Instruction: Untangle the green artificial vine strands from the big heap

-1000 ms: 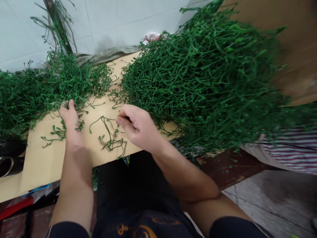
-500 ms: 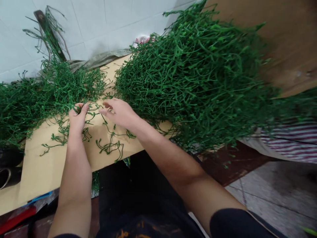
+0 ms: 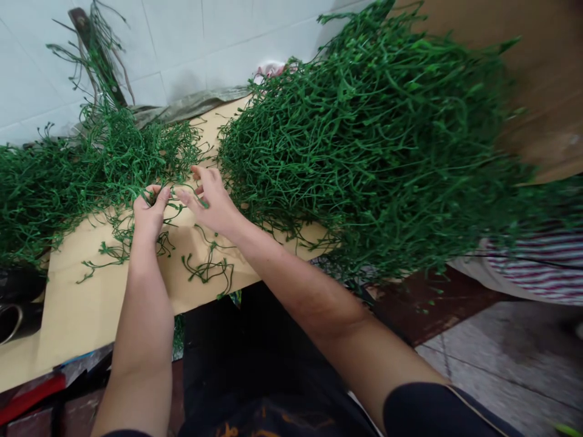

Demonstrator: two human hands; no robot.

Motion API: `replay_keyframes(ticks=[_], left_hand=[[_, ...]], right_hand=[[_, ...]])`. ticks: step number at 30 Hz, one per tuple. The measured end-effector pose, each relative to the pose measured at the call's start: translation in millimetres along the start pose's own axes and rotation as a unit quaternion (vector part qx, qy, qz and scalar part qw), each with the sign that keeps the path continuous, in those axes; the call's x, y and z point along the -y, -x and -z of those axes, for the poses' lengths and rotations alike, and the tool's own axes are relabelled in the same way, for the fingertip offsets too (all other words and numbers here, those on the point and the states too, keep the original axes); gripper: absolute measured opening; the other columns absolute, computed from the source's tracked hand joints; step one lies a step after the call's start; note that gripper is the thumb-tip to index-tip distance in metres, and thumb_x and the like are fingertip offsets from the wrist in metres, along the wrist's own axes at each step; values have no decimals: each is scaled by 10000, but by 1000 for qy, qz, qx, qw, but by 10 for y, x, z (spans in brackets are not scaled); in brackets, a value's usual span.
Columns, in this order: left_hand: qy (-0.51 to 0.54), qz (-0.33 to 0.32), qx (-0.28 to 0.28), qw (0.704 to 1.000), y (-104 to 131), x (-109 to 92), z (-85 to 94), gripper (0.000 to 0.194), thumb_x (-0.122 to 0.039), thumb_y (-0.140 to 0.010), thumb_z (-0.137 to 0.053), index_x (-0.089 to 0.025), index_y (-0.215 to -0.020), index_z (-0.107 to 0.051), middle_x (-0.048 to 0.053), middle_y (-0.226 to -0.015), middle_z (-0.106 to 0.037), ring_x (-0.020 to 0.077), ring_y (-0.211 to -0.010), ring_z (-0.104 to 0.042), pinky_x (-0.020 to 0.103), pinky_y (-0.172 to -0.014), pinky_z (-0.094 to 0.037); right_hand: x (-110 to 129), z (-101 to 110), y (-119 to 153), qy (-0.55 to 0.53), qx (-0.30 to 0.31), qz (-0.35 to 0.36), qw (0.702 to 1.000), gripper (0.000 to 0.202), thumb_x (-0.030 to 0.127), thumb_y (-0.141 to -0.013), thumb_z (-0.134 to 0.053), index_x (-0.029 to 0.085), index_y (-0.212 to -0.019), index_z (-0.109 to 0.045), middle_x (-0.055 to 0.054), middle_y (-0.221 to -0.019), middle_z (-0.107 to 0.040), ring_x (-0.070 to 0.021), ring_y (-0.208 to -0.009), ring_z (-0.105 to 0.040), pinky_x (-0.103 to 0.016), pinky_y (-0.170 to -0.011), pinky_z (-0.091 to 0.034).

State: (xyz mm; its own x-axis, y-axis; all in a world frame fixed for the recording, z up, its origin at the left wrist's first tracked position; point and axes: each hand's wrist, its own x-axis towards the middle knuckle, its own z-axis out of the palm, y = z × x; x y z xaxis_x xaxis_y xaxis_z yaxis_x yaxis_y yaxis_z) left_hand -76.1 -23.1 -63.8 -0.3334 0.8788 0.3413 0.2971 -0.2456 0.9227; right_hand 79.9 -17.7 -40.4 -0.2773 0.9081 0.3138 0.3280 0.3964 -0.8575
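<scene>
My left hand is closed on thin green stems, with thumb and fingers pinched together above the tan board. Just to its right, my right hand has its fingers spread; a short green piece shows by its palm. A big heap of green stems rises to the right of my hands. Another green pile spreads at the left. Loose green stems lie on the board below my right hand.
A dark upright stick with stems hanging on it leans by the white tiled wall. Dark round containers stand at the left edge. Striped fabric and a brown panel are at the right.
My right hand's fingers have spread wider and reach further up. My left hand keeps its pinch on the stems. The whole view has shifted slightly.
</scene>
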Motion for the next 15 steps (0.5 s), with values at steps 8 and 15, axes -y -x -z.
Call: replay_keyframes(ticks=[8, 15], left_hand=[[-58, 3, -7, 998, 2, -55, -52, 169, -288, -717, -623, -161, -641, -543, -38, -583, -497, 78, -567, -455, 195, -614, -402], [-125, 66, -255, 957, -163, 137, 243, 122, -189, -701, -594, -171, -665, -480, -46, -602, -458, 85, -582, -441, 209, -616, -410]], right_hand=[[-167, -40, -57, -38, 13, 10, 999, 407, 455, -936, -236, 189, -711, -446, -6, -674, -496, -101, -638, -471, -248, -645, -389], [215, 195, 475, 14, -90, 318, 944, 293, 278, -932, -303, 200, -651, -334, -3, -618, -413, -112, -637, -421, -279, -643, -367]])
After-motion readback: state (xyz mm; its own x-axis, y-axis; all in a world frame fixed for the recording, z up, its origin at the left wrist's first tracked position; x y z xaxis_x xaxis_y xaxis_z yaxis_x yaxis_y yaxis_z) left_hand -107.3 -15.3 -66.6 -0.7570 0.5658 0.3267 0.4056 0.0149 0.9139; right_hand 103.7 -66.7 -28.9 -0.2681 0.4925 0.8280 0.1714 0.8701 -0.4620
